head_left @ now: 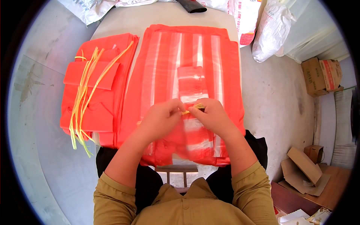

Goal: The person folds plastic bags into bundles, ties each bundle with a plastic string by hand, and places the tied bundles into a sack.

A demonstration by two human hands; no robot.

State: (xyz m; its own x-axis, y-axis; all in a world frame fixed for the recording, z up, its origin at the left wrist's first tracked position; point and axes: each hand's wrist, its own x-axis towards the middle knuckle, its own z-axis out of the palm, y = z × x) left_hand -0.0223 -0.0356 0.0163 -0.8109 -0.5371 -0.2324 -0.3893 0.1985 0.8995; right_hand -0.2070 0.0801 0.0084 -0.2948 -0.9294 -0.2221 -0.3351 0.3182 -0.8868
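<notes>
A wide stack of red plastic bags (161, 75) with whitish clear stripes lies in front of me. On it is a narrow folded bundle of red plastic bags (192, 80), running lengthwise toward me. A short yellow plastic strip (186, 112) crosses the bundle near its middle. My left hand (162, 117) is closed with its fingertips at the strip's left part. My right hand (210, 117) pinches the strip on the right, where a loose yellow end sticks out past the thumb. The plastic below my hands is slightly blurred, and my hands partly cover the bundle.
To the left lies a pile of folded red bags (95, 99) with several long yellow strips (85, 84) draped over it. White sacks (273, 32) and a black tube-like object (192, 5) are at the back. Cardboard boxes (318, 77) stand on the right.
</notes>
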